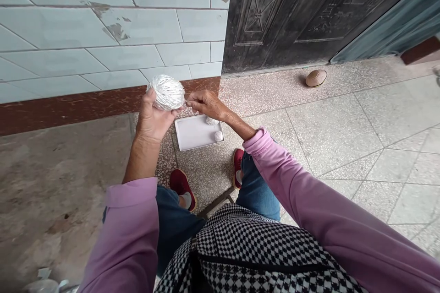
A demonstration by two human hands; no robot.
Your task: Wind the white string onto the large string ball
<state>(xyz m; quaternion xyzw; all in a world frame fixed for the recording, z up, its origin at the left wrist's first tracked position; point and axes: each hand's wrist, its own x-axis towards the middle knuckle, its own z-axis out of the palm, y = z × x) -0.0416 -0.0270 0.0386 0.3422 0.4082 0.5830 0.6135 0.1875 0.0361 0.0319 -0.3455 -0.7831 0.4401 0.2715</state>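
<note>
My left hand (153,116) is raised in front of me, fingers wrapped round a shiny white ball of thread (166,92). My right hand (206,103) is right beside the ball, its fingertips pinched together on the thread end at the ball's right side. Below my hands a white tray (192,133) lies on the floor. At the tray's right edge sit two small white balls (217,136), one partly hidden by my right wrist.
A pale tiled wall with a red-brown base band (68,110) is just ahead. A dark metal door (292,9) stands to the right, with a round tan object (316,78) on the floor near it. My red shoes (182,187) rest on speckled floor tiles.
</note>
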